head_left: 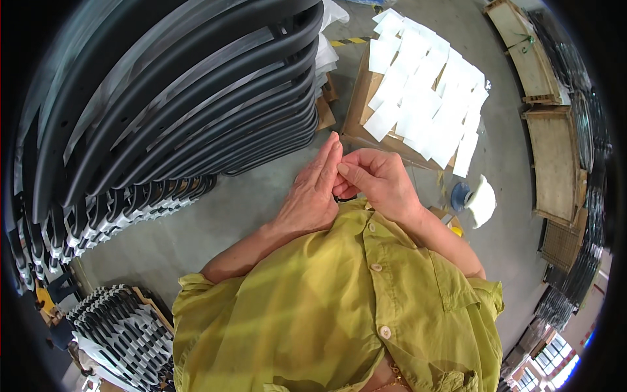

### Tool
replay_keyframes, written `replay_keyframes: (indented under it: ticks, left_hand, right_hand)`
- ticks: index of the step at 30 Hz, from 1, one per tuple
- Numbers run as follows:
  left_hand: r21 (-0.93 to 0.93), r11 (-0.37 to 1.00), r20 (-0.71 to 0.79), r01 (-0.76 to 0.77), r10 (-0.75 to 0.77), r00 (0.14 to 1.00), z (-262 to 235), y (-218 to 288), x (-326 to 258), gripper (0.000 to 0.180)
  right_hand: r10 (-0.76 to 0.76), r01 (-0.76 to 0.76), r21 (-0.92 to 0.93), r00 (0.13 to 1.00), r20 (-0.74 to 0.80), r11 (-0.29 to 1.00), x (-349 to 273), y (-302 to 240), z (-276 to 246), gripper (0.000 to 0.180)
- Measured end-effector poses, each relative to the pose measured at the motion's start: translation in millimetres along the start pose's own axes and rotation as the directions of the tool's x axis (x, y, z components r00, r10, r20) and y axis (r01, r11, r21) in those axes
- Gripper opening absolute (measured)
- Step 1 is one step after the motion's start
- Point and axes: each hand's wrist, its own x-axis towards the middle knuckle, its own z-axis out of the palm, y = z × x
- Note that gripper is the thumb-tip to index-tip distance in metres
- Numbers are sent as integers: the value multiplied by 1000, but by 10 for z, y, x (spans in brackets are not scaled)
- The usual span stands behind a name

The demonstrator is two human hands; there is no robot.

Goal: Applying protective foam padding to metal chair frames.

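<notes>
Left hand (312, 191): flat, fingers together.
Right hand (385, 179): pinching; anything held is hidden.
White sheets (421, 104): could slide if bumped.

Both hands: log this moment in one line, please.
left hand: outstretched; right hand: curled against it; grasp: unclear; nearby: black frames, white sheets

The left hand (313, 186) is meeting the right hand (384, 179) between a stack of frames (196, 108) standing left and sheets (418, 108) lying on a far box (356, 98), with crates (555, 160) standing farther right.
</notes>
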Motion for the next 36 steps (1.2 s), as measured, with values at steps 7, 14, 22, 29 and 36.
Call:
replay_keyframes:
  ticks: [7,14,22,29,36]
  left_hand:
    - [-279,950,87,140,-120,989,-25,89,26,86]
    - [-234,962,122,141,-115,986,-27,130,65,87]
    - [-841,213,433,498,-288,854,-117,198,48,53]
    - [-702,31,677,712,-280,680,-126,342,140,40]
    - [-596,106,733,796,-333,593,-44,423,212,29]
  right_hand:
    - [15,-15,75,1000,-1,997,6,35,-32,22]
    - [52,-54,116,998,18,992,-24,62,-114,20]
    - [-371,334,-171,886,-279,927,-177,301,-365,12]
    - [27,-24,302,1000,-5,953,-392,248,-342,19]
    - [91,-55,348,992,-88,936,-430,466,-362,13]
